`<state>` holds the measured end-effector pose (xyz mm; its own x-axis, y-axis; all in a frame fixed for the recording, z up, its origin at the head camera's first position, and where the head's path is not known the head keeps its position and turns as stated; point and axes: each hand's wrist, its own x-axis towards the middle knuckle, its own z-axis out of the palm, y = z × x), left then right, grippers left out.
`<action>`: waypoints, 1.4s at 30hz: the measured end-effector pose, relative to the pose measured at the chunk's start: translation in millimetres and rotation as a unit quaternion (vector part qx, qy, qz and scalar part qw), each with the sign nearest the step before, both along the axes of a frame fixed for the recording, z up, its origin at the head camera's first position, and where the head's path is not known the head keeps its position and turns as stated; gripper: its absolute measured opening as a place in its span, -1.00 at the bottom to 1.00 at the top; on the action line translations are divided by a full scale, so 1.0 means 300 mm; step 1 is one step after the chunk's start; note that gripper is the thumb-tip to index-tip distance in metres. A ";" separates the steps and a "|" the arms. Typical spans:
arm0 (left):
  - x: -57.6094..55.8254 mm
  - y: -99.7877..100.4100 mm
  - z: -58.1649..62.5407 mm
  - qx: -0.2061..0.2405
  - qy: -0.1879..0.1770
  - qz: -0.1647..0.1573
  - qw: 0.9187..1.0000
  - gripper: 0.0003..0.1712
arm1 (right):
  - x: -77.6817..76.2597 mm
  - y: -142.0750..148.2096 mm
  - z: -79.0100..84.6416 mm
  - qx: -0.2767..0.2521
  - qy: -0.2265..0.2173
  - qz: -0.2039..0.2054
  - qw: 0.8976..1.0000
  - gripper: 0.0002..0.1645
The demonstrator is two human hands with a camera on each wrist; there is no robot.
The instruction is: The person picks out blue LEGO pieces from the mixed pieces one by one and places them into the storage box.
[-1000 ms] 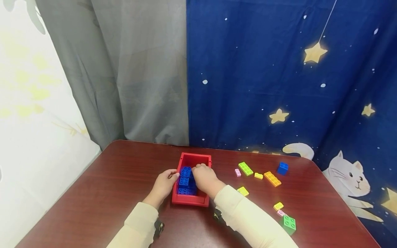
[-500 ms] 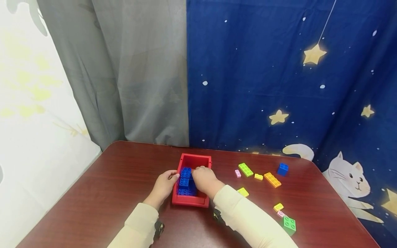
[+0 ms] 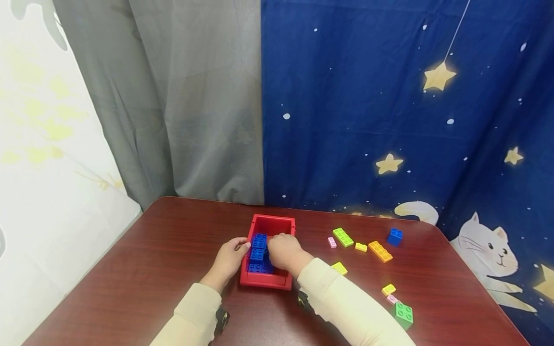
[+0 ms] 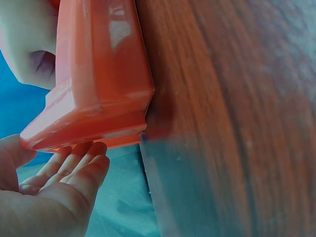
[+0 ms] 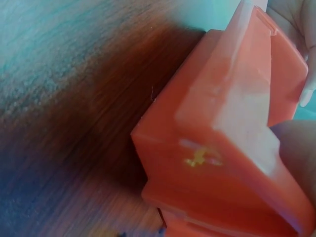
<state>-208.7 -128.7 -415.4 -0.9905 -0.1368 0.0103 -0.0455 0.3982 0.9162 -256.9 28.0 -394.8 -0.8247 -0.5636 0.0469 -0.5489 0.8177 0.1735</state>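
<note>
A red plastic box stands on the table with several blue studded building bricks inside, mostly along its left side. At the left wall, my left hand holds the box's edge; the left wrist view has the thumb at the rim and the other fingers against the outside. My right hand reaches down into the right half of the box, among the blue bricks. Its fingertips are hidden, so whatever they touch cannot be made out. In the right wrist view, the box wall covers most of that hand.
Loose bricks lie to the right of the box: a lime one, an orange one, a blue one, a green one, plus small yellow and pink pieces. A grey curtain and a blue curtain hang behind the table.
The right hand shifts very slightly within the box, and a bit more of the blue bricks beside it shows. The left hand and the loose bricks keep their places.
</note>
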 end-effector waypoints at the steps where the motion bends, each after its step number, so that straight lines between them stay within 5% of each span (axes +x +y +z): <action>1: -0.001 0.000 0.000 0.001 0.001 0.000 1.000 -0.58 | -0.002 -0.002 -0.001 -0.001 -0.003 -0.003 1.000 -0.78; 28: 0.002 0.004 0.005 0.006 -0.005 0.001 1.000 -0.56 | 0.006 -0.018 -0.005 0.032 -0.008 -0.022 0.999 -0.71; 42: 0.001 -0.008 0.004 0.001 -0.012 -0.002 1.000 -0.55 | 0.080 0.050 0.016 -0.128 0.044 0.035 0.990 -0.60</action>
<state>-208.3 -131.0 -414.2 -0.9912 -0.1320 -0.0133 -0.0652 0.3975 0.9153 -232.8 43.1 -389.8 -0.7700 -0.5797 0.2665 -0.5982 0.8012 0.0147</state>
